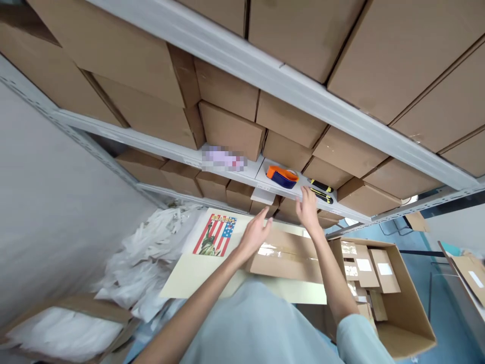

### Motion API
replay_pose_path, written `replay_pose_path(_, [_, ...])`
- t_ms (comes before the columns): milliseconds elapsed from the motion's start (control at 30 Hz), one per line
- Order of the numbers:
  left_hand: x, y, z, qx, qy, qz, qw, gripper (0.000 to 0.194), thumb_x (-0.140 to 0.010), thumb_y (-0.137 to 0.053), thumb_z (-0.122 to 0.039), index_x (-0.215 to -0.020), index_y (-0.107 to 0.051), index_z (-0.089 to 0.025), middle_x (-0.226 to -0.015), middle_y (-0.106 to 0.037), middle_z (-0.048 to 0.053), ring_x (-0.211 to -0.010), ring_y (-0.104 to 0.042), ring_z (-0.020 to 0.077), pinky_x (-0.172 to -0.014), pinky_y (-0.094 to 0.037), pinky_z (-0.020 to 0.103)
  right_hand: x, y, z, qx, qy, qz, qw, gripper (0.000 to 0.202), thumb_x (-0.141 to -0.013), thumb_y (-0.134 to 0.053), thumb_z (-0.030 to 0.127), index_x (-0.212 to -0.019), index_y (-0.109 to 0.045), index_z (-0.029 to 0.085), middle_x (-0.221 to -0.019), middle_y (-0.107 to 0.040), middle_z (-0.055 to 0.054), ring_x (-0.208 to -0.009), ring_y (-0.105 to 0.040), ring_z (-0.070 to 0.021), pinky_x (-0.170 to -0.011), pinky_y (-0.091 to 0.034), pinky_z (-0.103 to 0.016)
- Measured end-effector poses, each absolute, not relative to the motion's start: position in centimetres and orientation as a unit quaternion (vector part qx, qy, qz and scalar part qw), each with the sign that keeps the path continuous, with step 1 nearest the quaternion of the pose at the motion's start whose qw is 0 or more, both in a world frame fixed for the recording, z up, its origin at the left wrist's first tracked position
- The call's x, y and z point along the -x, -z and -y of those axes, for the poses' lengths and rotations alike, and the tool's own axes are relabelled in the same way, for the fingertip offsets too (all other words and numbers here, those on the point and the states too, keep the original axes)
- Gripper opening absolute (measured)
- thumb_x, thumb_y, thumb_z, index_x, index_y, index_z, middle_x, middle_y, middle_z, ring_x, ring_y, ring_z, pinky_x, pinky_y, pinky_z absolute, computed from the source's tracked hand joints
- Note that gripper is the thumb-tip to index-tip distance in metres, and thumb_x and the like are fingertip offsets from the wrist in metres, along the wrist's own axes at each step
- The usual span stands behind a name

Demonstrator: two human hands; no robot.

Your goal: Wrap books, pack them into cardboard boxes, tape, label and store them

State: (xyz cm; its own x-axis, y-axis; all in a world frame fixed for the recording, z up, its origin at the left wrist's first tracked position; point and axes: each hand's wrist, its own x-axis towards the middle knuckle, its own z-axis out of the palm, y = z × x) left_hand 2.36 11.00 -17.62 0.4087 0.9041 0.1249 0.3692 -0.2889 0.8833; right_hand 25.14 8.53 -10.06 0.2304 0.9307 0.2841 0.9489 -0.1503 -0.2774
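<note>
A long cardboard box (290,255) with clear tape along its top lies on the pale yellow tabletop (182,280) in front of me. Over its left end is my left hand (255,235), fingers stretched out and holding nothing. My right hand (308,211) reaches up past the far side of the box to the edge of the shelf. Its fingers are apart, close to two black-and-yellow box cutters, the rear one (321,185) and the front one (322,196); whether they touch the front one I cannot tell. Left of these sits an orange and dark blue tape roll or dispenser (282,177).
A magazine with a flag cover (215,235) lies at the table's left. Grey shelving (242,179) full of cardboard boxes rises ahead. At right stands a large open carton (401,323) holding small labelled boxes. White plastic bags (151,258) are heaped at left.
</note>
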Motion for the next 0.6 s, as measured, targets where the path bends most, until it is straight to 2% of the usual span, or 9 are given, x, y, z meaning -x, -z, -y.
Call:
replay_pose_path(133, [2.4,22.8,-6.0,-0.673,-0.289,-0.537,0.418,0.067,-0.105,-0.053,-0.05,-0.159,-0.061,-0.012,-0.157,-0.068,0.021,-0.146,-0.067,0.0376,-0.123,-0.055,0.053,-27.3,15.2,5.9,0.819,0.004,0.491,0.297,0.064,-0.112,-0.039,0.055,-0.16,-0.055,0.016,-0.169,-0.054,-0.024,-0.161,-0.048,-0.0382,-0.132,-0.038,-0.063])
replay_pose_path(233, [2.9,24.0,-2.8,-0.652,-0.253,-0.574,0.426,0.068,-0.105,-0.052,-0.054,-0.161,-0.057,-0.015,-0.16,-0.066,0.02,-0.145,-0.068,0.0382,-0.121,-0.056,0.052,-27.6,18.5,13.2,0.876,-0.085,0.367,0.302,0.09,-0.101,-0.05,0.078,-0.161,-0.054,0.011,-0.167,-0.054,-0.03,-0.161,-0.049,-0.0449,-0.132,-0.039,-0.065])
replay_pose_path(300, [1.6,23.7,-1.5,-0.658,-0.215,-0.578,0.432,0.068,-0.105,-0.053,-0.055,-0.161,-0.057,-0.016,-0.156,-0.069,0.02,-0.141,-0.071,0.0392,-0.117,-0.058,0.052,-27.0,19.9,14.9,0.893,-0.154,0.309,0.29,0.104,-0.096,-0.052,0.086,-0.165,-0.049,0.008,-0.168,-0.053,-0.031,-0.161,-0.05,-0.0454,-0.131,-0.042,-0.061])
replay_pose_path(400, [-1.1,23.0,-0.7,-0.68,-0.163,-0.578,0.421,0.081,-0.102,-0.061,-0.062,-0.163,-0.051,-0.011,-0.149,-0.072,0.026,-0.136,-0.073,0.0428,-0.113,-0.059,0.052,-26.3,21.0,14.0,0.911,-0.187,0.264,0.255,0.106,-0.096,-0.052,0.082,-0.167,-0.043,0.004,-0.169,-0.053,-0.032,-0.158,-0.054,-0.0449,-0.129,-0.046,-0.058])
replay_pose_path(500, [-2.8,23.2,-0.7,-0.678,-0.117,-0.609,0.396,0.105,-0.093,-0.072,-0.071,-0.168,-0.041,-0.004,-0.15,-0.068,0.033,-0.135,-0.071,0.0478,-0.11,-0.059,0.055,-26.7,21.6,12.7,0.933,-0.198,0.225,0.2,0.108,-0.091,-0.067,0.077,-0.167,-0.044,0.005,-0.159,-0.063,-0.032,-0.146,-0.066,-0.0464,-0.121,-0.052,-0.058])
replay_pose_path(533, [-3.0,23.3,-0.8,-0.672,-0.102,-0.62,0.392,0.108,-0.091,-0.074,-0.072,-0.168,-0.041,-0.004,-0.148,-0.069,0.034,-0.132,-0.072,0.0488,-0.108,-0.059,0.056,-27.0,21.7,12.6,0.932,-0.208,0.218,0.2,0.105,-0.09,-0.07,0.077,-0.165,-0.046,0.007,-0.153,-0.068,-0.03,-0.14,-0.07,-0.045,-0.117,-0.055,-0.056])
replay_pose_path(600, [-2.9,23.7,-1.0,-0.664,-0.089,-0.629,0.395,0.102,-0.093,-0.072,-0.072,-0.166,-0.047,-0.006,-0.14,-0.074,0.031,-0.126,-0.075,0.048,-0.106,-0.059,0.055,-27.7,22.0,13.0,0.917,-0.233,0.221,0.236,0.095,-0.091,-0.068,0.077,-0.159,-0.053,0.012,-0.144,-0.076,-0.024,-0.132,-0.075,-0.0401,-0.112,-0.058,-0.052])
